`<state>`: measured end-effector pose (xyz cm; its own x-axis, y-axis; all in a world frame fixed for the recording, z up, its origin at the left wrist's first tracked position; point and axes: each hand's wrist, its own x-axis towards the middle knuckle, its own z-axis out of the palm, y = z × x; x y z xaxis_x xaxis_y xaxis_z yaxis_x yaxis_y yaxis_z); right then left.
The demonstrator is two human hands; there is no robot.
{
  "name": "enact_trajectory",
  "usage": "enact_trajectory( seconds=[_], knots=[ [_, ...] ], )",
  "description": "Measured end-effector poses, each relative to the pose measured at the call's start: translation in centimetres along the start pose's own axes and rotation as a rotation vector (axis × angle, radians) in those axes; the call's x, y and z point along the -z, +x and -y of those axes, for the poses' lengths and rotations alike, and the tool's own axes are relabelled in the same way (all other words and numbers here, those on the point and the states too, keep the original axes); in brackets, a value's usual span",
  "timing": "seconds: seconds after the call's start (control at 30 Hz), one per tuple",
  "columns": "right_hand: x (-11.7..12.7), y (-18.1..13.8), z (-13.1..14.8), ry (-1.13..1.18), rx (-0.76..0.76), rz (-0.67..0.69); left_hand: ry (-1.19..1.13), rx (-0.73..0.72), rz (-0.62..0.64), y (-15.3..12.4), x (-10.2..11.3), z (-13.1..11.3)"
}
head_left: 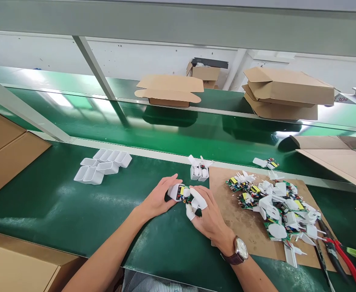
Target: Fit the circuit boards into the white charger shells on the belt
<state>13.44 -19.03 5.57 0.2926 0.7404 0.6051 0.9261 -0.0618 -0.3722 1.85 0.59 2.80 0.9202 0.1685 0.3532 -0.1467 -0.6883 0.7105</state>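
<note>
A small circuit board (184, 194) with yellow and white parts is held between my two hands, above the green bench. My left hand (159, 197) is closed at its left end, where a white plastic piece (173, 191) shows; whether that piece is joined to the board I cannot tell. White covers wrap the thumb and a finger of my right hand (211, 215), which pinches the board's right side. Just beyond my hands stand white plastic cases (199, 172) with white parts sticking out of their tops.
Several white cases (103, 165) stand grouped at left. On a brown cardboard sheet (226, 219) at right lies a pile of circuit boards (275, 207) with white plastic parts. Red-handled pliers (337, 247) lie beside it. Cardboard boxes (7, 150) flank the bench; a raised ledge (171, 140) runs behind.
</note>
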Motion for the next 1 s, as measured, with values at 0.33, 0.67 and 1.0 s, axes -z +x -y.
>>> enact_trajectory(
  seconds=[0.33,0.67,1.0],
  knots=[
    [0.13,-0.07,0.1,0.013,-0.013,0.037,0.014,0.001,0.017,-0.02,0.12,-0.05],
    [-0.04,-0.19,-0.03,-0.07,0.063,0.025,0.002,0.001,0.014,-0.12,-0.08,-0.07],
    [-0.12,-0.24,0.01,-0.044,0.091,0.015,-0.005,-0.038,-0.011,-0.38,-0.11,0.25]
  ],
)
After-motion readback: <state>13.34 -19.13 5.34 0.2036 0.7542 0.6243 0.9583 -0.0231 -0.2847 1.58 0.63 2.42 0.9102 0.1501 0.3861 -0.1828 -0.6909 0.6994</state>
